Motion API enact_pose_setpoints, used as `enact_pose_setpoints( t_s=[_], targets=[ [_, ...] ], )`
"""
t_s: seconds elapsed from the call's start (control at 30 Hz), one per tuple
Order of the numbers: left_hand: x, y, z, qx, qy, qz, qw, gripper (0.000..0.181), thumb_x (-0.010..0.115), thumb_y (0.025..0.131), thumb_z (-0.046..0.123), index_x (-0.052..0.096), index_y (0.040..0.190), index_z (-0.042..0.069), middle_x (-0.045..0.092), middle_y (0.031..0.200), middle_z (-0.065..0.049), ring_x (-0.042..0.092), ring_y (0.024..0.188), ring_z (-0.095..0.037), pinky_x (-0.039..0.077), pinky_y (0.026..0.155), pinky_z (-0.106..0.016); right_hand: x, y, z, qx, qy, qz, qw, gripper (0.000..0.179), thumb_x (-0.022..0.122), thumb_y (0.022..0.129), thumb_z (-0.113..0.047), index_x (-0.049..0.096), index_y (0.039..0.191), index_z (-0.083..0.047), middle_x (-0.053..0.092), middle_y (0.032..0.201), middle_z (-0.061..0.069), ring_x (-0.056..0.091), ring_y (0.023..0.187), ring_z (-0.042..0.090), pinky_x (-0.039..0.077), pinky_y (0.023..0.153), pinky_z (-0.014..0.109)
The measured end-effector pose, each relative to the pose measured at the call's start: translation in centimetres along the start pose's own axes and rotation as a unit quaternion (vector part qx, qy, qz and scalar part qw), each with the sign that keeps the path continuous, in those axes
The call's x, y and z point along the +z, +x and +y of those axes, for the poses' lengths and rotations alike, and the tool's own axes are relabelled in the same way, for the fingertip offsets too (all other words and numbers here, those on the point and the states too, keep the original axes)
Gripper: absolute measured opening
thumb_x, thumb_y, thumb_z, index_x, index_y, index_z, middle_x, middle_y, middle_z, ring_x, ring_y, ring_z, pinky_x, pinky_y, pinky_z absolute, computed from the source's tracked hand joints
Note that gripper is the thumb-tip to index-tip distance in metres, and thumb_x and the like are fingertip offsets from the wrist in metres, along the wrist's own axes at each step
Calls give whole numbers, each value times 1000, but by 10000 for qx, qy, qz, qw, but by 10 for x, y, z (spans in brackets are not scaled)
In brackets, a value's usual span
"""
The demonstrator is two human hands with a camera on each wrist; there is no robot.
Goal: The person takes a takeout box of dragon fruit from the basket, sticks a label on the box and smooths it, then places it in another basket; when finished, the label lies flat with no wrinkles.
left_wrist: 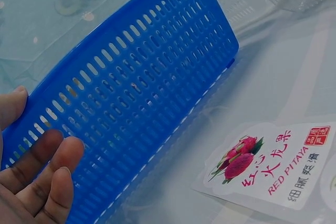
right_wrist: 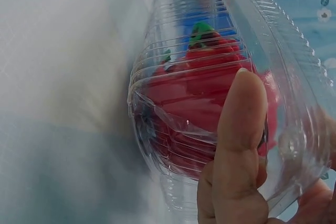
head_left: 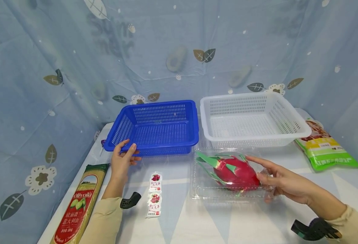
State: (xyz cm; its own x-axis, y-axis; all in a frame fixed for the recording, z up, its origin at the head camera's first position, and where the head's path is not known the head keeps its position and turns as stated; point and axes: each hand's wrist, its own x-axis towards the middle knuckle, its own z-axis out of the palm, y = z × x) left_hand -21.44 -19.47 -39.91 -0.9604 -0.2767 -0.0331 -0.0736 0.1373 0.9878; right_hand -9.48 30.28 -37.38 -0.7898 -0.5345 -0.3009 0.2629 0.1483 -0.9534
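A clear plastic clamshell box (head_left: 201, 189) with a pink-red dragon fruit (head_left: 235, 171) inside stands in front of the white basket. My right hand (head_left: 284, 181) grips its right end, thumb on the near side and a finger stretched over the top. In the right wrist view the thumb (right_wrist: 244, 114) presses the ribbed plastic near the fruit. My left hand (head_left: 122, 161) is at the front left corner of the blue basket (head_left: 166, 149). Its thumb is by the rim, and the fingers (left_wrist: 68, 156) are loosely bent outside the slotted wall, not visibly gripping it.
A white basket (head_left: 255, 140) stands beside the blue one at the back. Two dragon fruit labels (head_left: 154, 200) lie between my arms. A spaghetti pack (head_left: 81, 206) lies at the left edge, and a green and yellow bag (head_left: 325, 149) at the right. Blue curtains (head_left: 166, 40) hang behind.
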Motion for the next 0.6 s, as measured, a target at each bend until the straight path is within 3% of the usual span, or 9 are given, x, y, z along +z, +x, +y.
enact_pose_setpoints(
  t_s=[0.23, 0.43, 0.6],
  targets=[
    [1, -1, 0, -38, 31, 26, 10000, 58, 64, 92, 48, 44, 142, 27, 68, 77, 18, 68, 60, -5, 54, 60, -22, -4, 4, 1, 162, -178, 198, 9995, 63, 49, 103, -20, 22, 154, -44, 40, 108, 8, 54, 97, 19, 60, 74, 44],
    [0, -3, 3, -39, 188, -120, 9997, 62, 61, 93, 49, 38, 147, 28, 68, 82, 16, 69, 63, -6, 54, 61, -21, 0, 2, -3, 363, -531, 304, 9975, 66, 49, 103, -23, 14, 157, -40, 21, 135, 18, 48, 110, 24, 58, 75, 45],
    [-3, -6, 6, -49, 399, -403, 9984, 65, 58, 95, 49, 31, 151, 30, 71, 91, 10, 70, 67, -6, 53, 63, -22, 5, -2, -6, 319, -865, 429, 9948, 72, 51, 103, -23, 7, 158, -37, 23, 126, 22, 51, 103, 27, 58, 74, 44]
  ],
)
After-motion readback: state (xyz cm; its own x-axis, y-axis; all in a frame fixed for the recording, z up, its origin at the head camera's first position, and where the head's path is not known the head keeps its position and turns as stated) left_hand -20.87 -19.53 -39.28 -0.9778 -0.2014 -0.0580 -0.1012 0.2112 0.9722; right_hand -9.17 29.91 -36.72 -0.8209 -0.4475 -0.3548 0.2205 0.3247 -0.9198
